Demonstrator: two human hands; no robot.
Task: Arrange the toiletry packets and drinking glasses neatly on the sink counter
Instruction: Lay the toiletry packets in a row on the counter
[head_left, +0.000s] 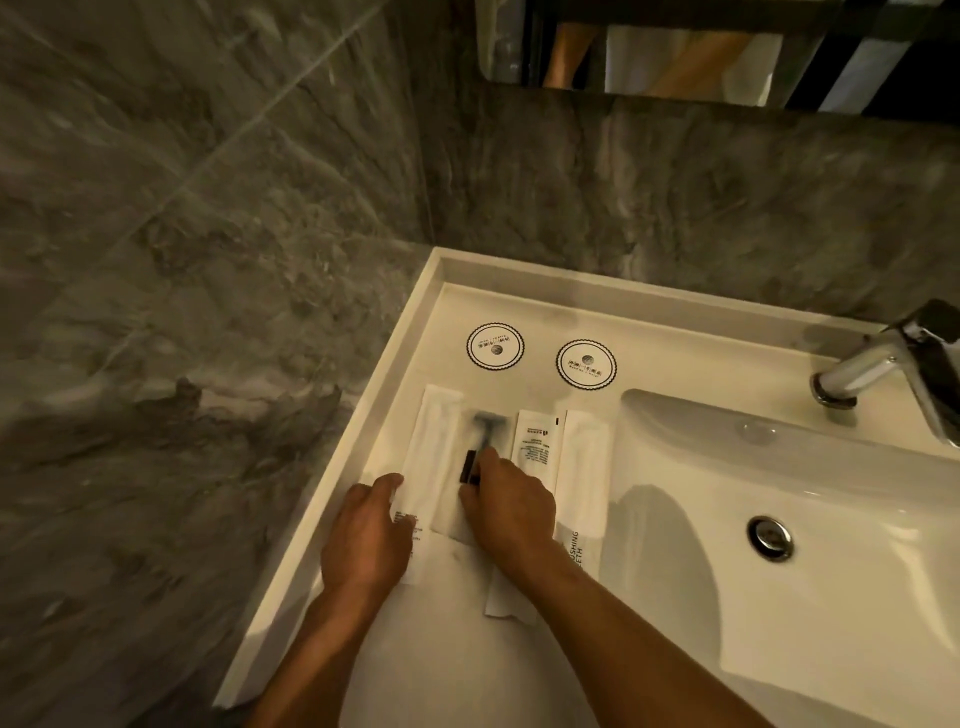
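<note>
Several white toiletry packets lie side by side on the white sink counter (452, 301). My left hand (366, 540) rests flat on the lower end of the leftmost packet (431, 441). My right hand (506, 506) pinches the razor packet (480, 447), which shows a blue razor head and a dark handle. To its right lie a printed sachet (537, 439) and a toothbrush packet (587, 467). Two round paper coasters (495, 346) (586, 364) sit behind the packets. No drinking glass is in view.
The basin (779, 499) with its metal drain (770, 538) lies to the right, and a chrome tap (883, 364) stands at its back. Grey marble walls close off the left and back. A mirror edge (649, 67) shows above.
</note>
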